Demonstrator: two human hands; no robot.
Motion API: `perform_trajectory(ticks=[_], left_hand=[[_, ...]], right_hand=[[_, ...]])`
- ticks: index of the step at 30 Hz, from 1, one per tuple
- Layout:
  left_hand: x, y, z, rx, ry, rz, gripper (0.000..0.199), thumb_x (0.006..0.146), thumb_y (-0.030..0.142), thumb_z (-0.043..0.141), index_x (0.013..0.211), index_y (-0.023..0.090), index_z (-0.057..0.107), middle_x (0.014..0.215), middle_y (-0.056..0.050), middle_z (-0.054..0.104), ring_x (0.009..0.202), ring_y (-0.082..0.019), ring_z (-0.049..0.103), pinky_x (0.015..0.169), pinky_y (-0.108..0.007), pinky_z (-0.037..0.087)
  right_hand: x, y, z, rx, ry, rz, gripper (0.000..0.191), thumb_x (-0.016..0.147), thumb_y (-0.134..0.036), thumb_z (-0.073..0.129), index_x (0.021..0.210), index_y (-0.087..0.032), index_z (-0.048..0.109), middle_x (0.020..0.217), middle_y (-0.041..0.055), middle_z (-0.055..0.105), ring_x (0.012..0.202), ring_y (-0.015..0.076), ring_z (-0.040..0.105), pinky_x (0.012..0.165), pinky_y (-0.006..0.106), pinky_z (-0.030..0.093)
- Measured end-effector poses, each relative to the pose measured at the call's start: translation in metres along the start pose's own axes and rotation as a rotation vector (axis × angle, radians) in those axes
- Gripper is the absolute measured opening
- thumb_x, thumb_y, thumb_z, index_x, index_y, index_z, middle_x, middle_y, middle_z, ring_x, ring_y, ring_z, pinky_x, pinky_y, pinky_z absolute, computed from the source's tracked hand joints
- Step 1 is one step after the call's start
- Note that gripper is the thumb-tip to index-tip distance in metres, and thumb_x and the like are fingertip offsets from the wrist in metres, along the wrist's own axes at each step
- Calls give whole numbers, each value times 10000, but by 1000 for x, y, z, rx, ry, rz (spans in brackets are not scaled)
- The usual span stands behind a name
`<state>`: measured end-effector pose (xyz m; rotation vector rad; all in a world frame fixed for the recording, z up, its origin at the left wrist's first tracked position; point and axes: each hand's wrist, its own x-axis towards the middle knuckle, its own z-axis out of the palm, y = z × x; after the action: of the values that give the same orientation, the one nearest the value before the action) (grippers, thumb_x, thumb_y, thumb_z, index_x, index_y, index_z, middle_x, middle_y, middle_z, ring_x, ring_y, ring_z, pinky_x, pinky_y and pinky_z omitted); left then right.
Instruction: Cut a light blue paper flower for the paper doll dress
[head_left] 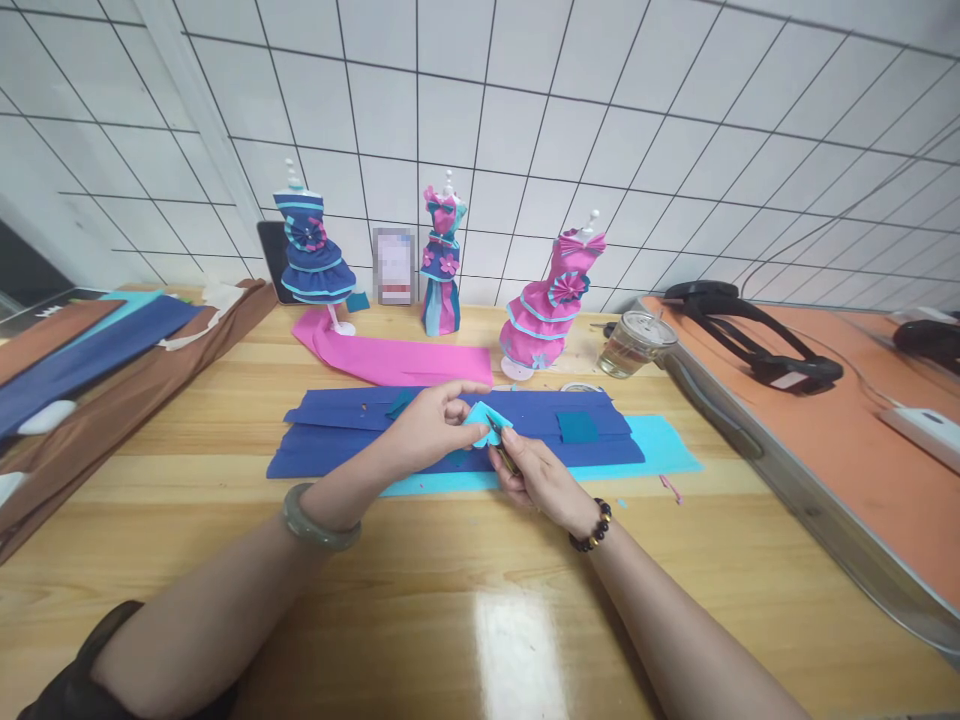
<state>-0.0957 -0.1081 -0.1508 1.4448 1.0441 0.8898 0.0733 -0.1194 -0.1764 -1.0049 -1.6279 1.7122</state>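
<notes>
A small light-blue piece [480,420] is pinched in my left hand [431,428], over the dark blue sheets. My right hand [536,475] is closed on a small dark tool [508,459], which looks like scissors or snips; its tip lies against the light-blue piece. Beneath both hands are dark blue sheets [330,440], with a light-blue sheet [664,445] showing under them at the right and along the front. A teal square [577,427] rests on the dark blue sheets, right of my right hand.
Three small dress forms stand at the back: blue [319,260], mixed [441,270] and pink [551,300]. A pink sheet [397,360] lies before them. At the right are a lidded glass [636,345] and an orange surface [862,450]; brown sheets [142,390] lie left.
</notes>
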Motion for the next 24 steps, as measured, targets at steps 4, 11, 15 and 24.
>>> perform_trajectory(ticks=[4, 11, 15, 24], left_hand=[[0, 0, 1, -35, -12, -13, 489, 675, 205, 584, 1142, 136, 455, 690, -10, 586, 640, -122, 547, 625, -258, 428], [-2, 3, 1, 1, 7, -25, 494, 665, 203, 590, 1138, 137, 464, 660, 3, 573, 631, -123, 541, 609, -254, 420], [0, 1, 0, 15, 61, -3, 482, 668, 229, 589, 1128, 142, 474, 626, 32, 527, 598, -98, 499, 587, -228, 389], [0, -1, 2, 0, 79, 22, 485, 654, 204, 597, 1121, 144, 481, 561, 74, 411, 538, -71, 426, 537, -200, 331]], right_hand=[[0, -1, 0, 6, 4, -20, 418, 833, -540, 309, 654, -178, 416, 441, -83, 258, 363, 57, 219, 349, 194, 197], [0, -2, 0, -12, 20, -4, 427, 833, -550, 291, 667, -177, 417, 442, -82, 272, 364, 56, 222, 351, 190, 193], [0, -1, -1, -25, 21, -2, 433, 830, -558, 292, 663, -177, 413, 445, -82, 269, 362, 54, 225, 351, 190, 193], [0, 0, 1, 29, 38, 12, 430, 831, -546, 310, 660, -171, 434, 430, -86, 269, 357, 50, 218, 348, 184, 189]])
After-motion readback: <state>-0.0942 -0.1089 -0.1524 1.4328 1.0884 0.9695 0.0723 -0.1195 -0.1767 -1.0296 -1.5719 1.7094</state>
